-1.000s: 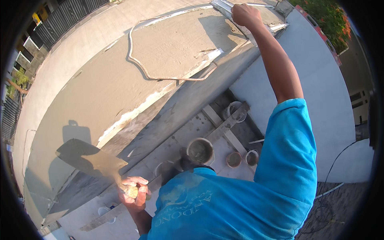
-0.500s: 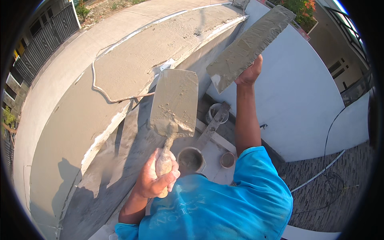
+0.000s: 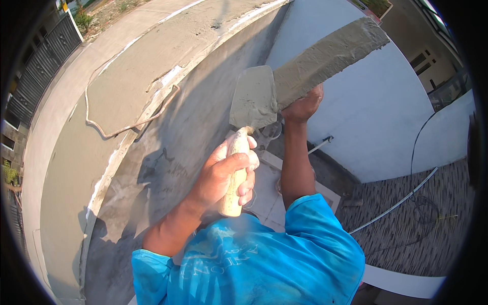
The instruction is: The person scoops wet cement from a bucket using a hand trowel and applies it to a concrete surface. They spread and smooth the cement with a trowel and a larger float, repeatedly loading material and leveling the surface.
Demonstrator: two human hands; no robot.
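Note:
My left hand point(image 3: 216, 175) is wrapped round the wooden handle of a trowel point(image 3: 254, 94), thumb lying along the grip. Grey wet mortar coats the trowel's broad blade. My right hand point(image 3: 305, 105) grips a long plastering float point(image 3: 330, 57) from below, and its upper face is smeared with mortar. The right edge of the trowel blade meets the near end of the float. How the right fingers close on the float is mostly hidden beneath it.
A curved wall top point(image 3: 76, 147) with smooth grey mortar runs along the left, and a bent hose or cable point(image 3: 109, 136) lies over its edge. White wall point(image 3: 351, 117) stands to the right. A partly hidden bucket point(image 3: 274, 131) sits below. A thin pipe point(image 3: 396, 208) crosses the patterned surface point(image 3: 391, 234).
The trowel has moved right and forward, from apart to the float's near end. The float has tilted flatter and its far end shifted right. My view has shifted too.

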